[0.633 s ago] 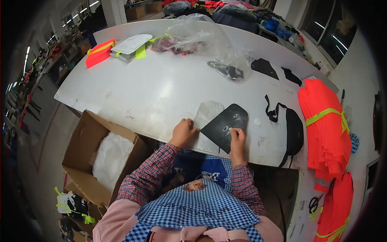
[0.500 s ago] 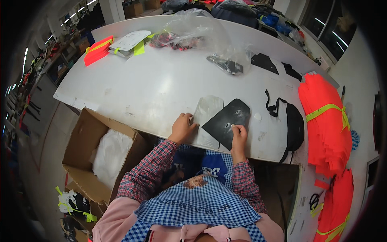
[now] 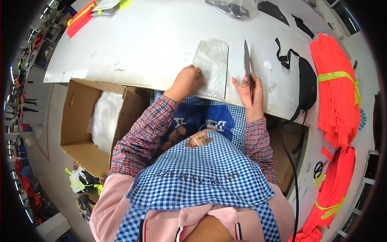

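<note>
My right hand (image 3: 250, 93) grips a thin black panel (image 3: 247, 60) by its lower end. The panel stands nearly edge-on to me, raised over the white table, and its face is barely visible. A clear, ribbed plastic sheet (image 3: 212, 64) with a rounded far end lies flat on the table; a dark line runs along its right side. At the sheet's near left edge, my left hand (image 3: 188, 82) has curled fingers, apparently pinching that edge; the thumb is partly hidden.
An open cardboard box (image 3: 72, 117) holding white material stands left of my lap. On the table (image 3: 141, 48) lie a black pouch with straps (image 3: 307, 82) and dark flat pieces (image 3: 273, 12). Tied orange fabric (image 3: 336, 88) is stacked at the right. A black cable (image 3: 296, 181) hangs nearby.
My right hand has lifted the black panel off the plastic sheet, turning it from face-up to edge-on. More of the sheet now shows. The view has tilted downward; my left hand stays at the sheet.
</note>
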`<state>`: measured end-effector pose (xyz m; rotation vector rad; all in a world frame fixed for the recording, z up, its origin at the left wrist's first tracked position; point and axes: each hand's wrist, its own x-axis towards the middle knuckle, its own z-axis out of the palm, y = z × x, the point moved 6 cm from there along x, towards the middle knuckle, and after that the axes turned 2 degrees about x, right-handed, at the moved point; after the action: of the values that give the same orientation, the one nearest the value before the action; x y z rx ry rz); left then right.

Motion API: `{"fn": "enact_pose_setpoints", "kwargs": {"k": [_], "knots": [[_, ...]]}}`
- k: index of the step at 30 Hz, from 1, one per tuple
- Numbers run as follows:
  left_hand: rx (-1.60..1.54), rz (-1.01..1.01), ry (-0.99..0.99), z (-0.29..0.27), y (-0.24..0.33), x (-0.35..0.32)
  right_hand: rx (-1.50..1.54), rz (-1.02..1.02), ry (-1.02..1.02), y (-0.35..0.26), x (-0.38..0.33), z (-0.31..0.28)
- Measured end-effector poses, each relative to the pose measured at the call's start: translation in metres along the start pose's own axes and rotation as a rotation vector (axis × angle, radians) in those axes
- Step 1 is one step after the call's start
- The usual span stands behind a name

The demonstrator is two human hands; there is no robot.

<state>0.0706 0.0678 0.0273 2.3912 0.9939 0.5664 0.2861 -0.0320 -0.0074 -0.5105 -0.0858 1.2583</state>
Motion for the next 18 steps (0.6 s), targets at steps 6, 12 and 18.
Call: {"fn": "enact_pose_setpoints", "kwargs": {"k": [6, 12, 18], "knots": [[0.005, 0.014, 0.057, 0.004, -0.008, 0.01, 0.117, 0.113, -0.129, 0.013, -0.014, 0.004], [-0.034, -0.006, 0.047, 0.004, -0.01, 0.013, 0.051, 0.284, -0.167, 0.062, -0.036, 0.022], [0.0, 0.016, 0.07, 0.0, -0.008, 0.011, -0.179, 0.194, -0.077, 0.077, -0.029, 0.013]]}}
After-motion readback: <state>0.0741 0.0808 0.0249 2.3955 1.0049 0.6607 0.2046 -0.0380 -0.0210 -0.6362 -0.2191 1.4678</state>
